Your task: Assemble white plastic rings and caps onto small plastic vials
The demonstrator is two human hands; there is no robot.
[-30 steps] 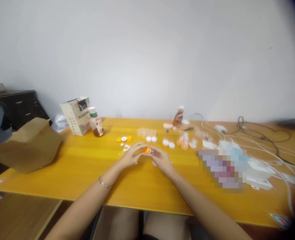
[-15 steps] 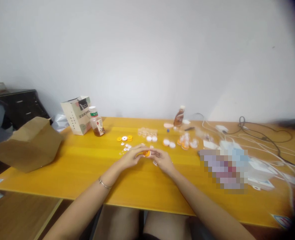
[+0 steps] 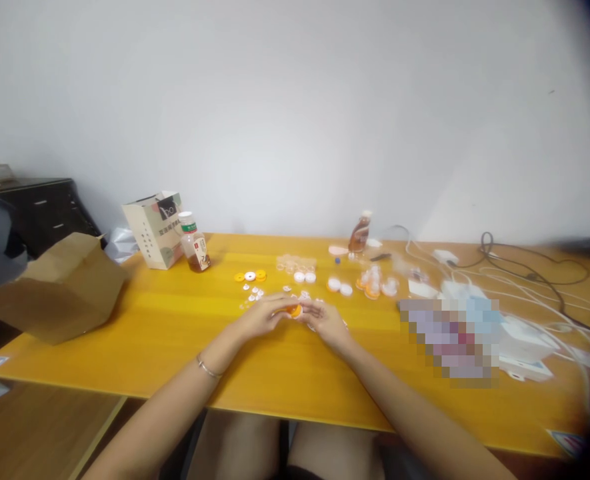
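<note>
My left hand (image 3: 261,316) and my right hand (image 3: 325,320) meet over the middle of the yellow table (image 3: 165,333). Both pinch a small orange round cap (image 3: 293,310) between their fingertips, just above the tabletop. A thin bracelet (image 3: 207,367) sits on my left wrist. Several small white and clear pieces (image 3: 253,293) lie just beyond my left hand. Orange and white discs (image 3: 250,276) lie a little farther back.
A tea bottle (image 3: 193,243) and a paper bag (image 3: 155,228) stand at the back left, with a brown paper bag (image 3: 59,287) on the left edge. More caps (image 3: 375,287) and a brown bottle (image 3: 360,233) sit behind. White cables and chargers (image 3: 515,313) spread right.
Both hands stay together on the orange cap, with only small finger shifts. The view has drifted slightly.
</note>
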